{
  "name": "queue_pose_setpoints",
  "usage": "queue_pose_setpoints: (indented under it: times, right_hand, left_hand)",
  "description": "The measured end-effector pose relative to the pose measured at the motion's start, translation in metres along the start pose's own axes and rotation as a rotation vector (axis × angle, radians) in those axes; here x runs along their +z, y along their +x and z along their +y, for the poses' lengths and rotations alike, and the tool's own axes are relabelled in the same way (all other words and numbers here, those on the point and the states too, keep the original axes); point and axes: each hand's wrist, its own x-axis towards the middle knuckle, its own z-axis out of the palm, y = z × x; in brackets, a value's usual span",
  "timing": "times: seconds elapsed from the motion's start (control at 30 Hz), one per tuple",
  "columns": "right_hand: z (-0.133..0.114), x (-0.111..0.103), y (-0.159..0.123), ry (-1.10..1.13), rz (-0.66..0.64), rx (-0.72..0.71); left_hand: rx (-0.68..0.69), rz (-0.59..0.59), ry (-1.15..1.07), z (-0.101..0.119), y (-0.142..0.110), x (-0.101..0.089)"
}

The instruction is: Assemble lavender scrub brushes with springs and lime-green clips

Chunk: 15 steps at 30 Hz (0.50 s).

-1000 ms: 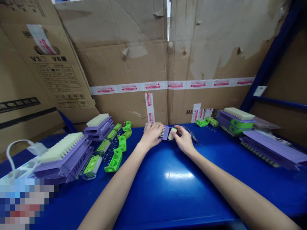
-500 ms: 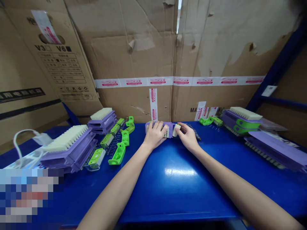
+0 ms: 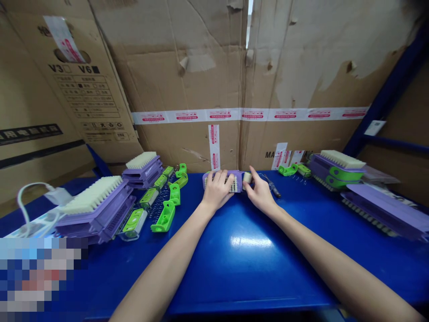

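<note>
My left hand [image 3: 217, 190] lies over a purple brush [image 3: 238, 182] with pale bristles facing up, its fingers curled across and gripping it against the blue table. At the brush's right end is a small cream-coloured block [image 3: 247, 177]. My right hand [image 3: 259, 190] has its thumb at the block's lower edge and its index finger along the right side, pointing up. Whether the block touches the brush I cannot tell. Just right of this hand lies a dark, slim hand tool [image 3: 274, 187].
Stacked purple brushes [image 3: 94, 210] stand left, beside green-topped clear cases [image 3: 134, 223], small springs [image 3: 159, 199] and green brackets [image 3: 164, 217]. At right are more purple brushes [image 3: 345, 167] and a purple part [image 3: 385, 210]. Cardboard [image 3: 187, 85] walls the back. A white plug [image 3: 58, 196] with cable sits left.
The view has shifted slightly. The cream-coloured block has turned and sits more upright at the brush's end. My right index finger has straightened upward; my left hand stays on the brush.
</note>
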Motion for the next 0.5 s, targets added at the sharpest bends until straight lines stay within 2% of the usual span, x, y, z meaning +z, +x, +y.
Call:
queue_pose_setpoints:
  times: [0.3, 0.5]
  right_hand:
    - [-0.0029, -0.0037, 0.0018, -0.027, 0.046, -0.062]
    - [-0.0012, -0.003, 0.0075, -0.058, -0.013, -0.102]
  left_hand:
    - [-0.039, 0.044, 0.002, 0.0022, -0.0016, 0.0015]
    - [-0.041, 0.156, 0.039, 0.0034, -0.0016, 0.0052]
